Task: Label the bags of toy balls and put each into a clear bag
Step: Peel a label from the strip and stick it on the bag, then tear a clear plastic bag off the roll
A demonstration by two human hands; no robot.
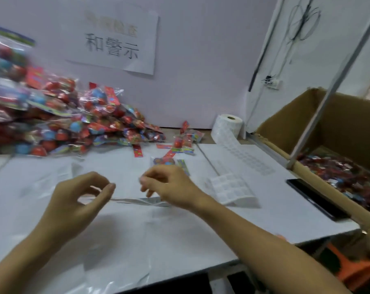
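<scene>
Head | left hand [74, 200], right hand [167, 185] pinch one clear bag [116, 230] | one label roll [227, 128]

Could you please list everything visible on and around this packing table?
bags of toy balls: big pile, red and blue, table's far left
single ball bag: one, mid-table
clear bag: one, between both hands
label roll: one, white, strip trailing toward the front
phone: one, black, table's right edge
cardboard box: one, brown, right of the table, holding packed bags
paper sign: one, white, on the wall
left hand: fingers pinch the clear bag's edge
right hand: fingers curled at the bag's other end
</scene>
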